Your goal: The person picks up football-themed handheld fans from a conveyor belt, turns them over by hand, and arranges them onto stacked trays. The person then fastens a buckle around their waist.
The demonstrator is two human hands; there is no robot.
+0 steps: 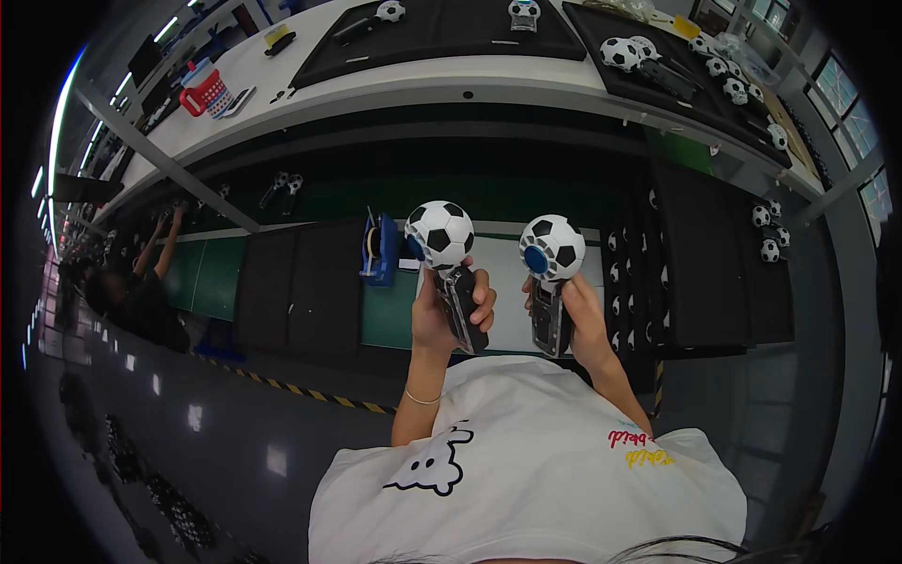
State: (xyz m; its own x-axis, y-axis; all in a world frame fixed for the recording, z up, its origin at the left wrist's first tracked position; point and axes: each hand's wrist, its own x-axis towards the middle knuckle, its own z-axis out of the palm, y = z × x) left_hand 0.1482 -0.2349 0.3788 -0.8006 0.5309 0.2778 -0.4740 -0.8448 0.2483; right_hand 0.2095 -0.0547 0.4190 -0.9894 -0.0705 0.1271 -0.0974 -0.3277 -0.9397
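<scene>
My left hand (428, 318) is wrapped round the black handle of a handheld device (442, 233) with a round head patterned like a soccer ball. A blue disc shows on the left side of that head. In my right hand (586, 324) is a second soccer-ball device (560, 246) of the same kind, its blue disc facing me at the lower left. Its dark handle has an opening or inset part near the top. Both devices are upright and apart, held above the bench in front of my white shirt.
A blue tape dispenser (380, 250) stands on the green bench mat (385, 315). Dark foam trays (723, 254) with similar balls are at the right. On the upper shelf (413, 77) are more devices and a red mug (207, 92). Another person (141, 301) works at far left.
</scene>
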